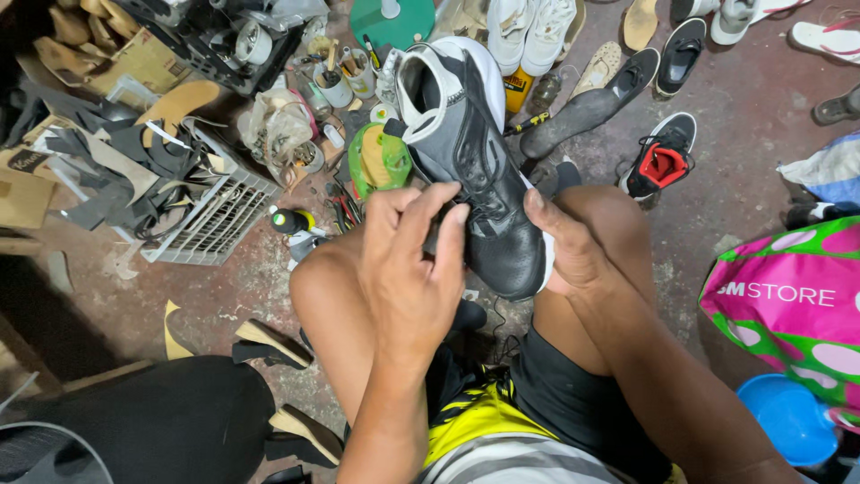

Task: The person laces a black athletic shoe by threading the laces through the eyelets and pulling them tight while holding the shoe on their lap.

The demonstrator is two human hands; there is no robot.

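Observation:
A black leather high-top shoe (pixel 470 152) with a white sole and white lining is held above my bare knees, toe toward me and opening away. My left hand (pixel 412 269) grips its left side near the toe, fingers curled over the upper. My right hand (pixel 569 246) holds the right side, thumb on the upper and palm against the white sole edge. I sit on the floor with my knees up on either side of the shoe.
A white wire rack (pixel 215 220) and black leather scraps (pixel 116 170) lie at the left. Cups and bottles (pixel 345 81) stand beyond the shoe. Several shoes (pixel 663 161) are scattered at the upper right. A pink and green bag (pixel 788 305) and a blue basin (pixel 788 417) sit at the right.

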